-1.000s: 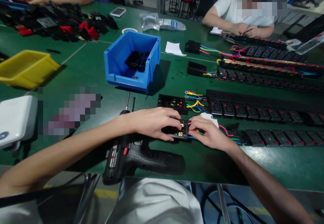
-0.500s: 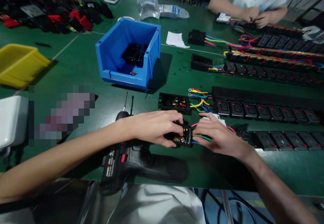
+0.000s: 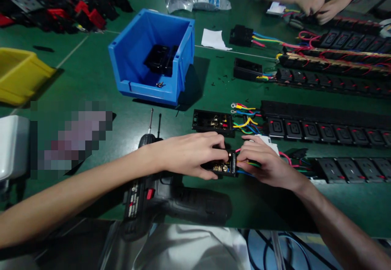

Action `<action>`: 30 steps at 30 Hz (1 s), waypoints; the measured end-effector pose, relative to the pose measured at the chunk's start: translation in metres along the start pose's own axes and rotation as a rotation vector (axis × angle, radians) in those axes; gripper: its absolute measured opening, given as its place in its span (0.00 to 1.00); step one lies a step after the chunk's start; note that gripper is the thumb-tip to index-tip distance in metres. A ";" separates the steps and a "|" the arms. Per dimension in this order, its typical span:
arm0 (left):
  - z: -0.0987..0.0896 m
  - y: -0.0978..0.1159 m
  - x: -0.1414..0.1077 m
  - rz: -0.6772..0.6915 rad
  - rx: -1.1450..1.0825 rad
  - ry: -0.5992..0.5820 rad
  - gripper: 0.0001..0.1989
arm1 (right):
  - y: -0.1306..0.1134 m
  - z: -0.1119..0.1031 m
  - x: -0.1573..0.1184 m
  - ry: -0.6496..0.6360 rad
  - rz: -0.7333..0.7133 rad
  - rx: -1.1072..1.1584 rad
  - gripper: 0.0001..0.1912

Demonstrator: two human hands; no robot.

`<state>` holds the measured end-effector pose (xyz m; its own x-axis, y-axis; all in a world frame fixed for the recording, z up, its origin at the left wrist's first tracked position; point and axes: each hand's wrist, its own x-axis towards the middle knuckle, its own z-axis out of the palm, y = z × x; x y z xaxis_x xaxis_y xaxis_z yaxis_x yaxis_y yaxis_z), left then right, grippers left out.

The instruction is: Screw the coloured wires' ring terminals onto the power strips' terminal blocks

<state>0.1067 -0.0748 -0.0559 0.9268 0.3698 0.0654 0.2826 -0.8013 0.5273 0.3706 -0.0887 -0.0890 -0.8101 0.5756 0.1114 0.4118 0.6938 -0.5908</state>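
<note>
My left hand (image 3: pixel 198 154) is closed over a black terminal box (image 3: pixel 233 166), its fingers on the near and far sides. Brass terminals show inside the box, beside my fingertips. At the box's right end, my right hand (image 3: pixel 262 160) pinches the coloured wires (image 3: pixel 246 172) where they come out. Those wires run right to a black socket strip (image 3: pixel 345 170). A second open terminal box (image 3: pixel 212 122) lies just behind, with wires leading to another socket strip (image 3: pixel 308 129). Under my left wrist lies a black cordless screwdriver (image 3: pixel 180 203), its bit pointing away from me.
A blue bin (image 3: pixel 152 88) holds black parts and a few small screws. Left are a yellow bin (image 3: pixel 23 76) and a white device (image 3: pixel 14 148). More wired strips (image 3: pixel 324 80) lie at the back right, where a co-worker's hands (image 3: pixel 317 7) are busy.
My right-hand fingers have drawn together on the wires at the box's end. My left hand stays on the box. The whole view has shifted slightly.
</note>
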 end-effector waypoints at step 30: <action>0.002 0.000 -0.001 -0.017 0.050 -0.021 0.13 | -0.001 -0.001 -0.002 -0.052 0.021 -0.056 0.04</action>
<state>0.1067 -0.0760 -0.0580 0.9266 0.3740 0.0389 0.3096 -0.8177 0.4853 0.3719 -0.0899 -0.0873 -0.8210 0.5681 0.0567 0.4506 0.7059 -0.5465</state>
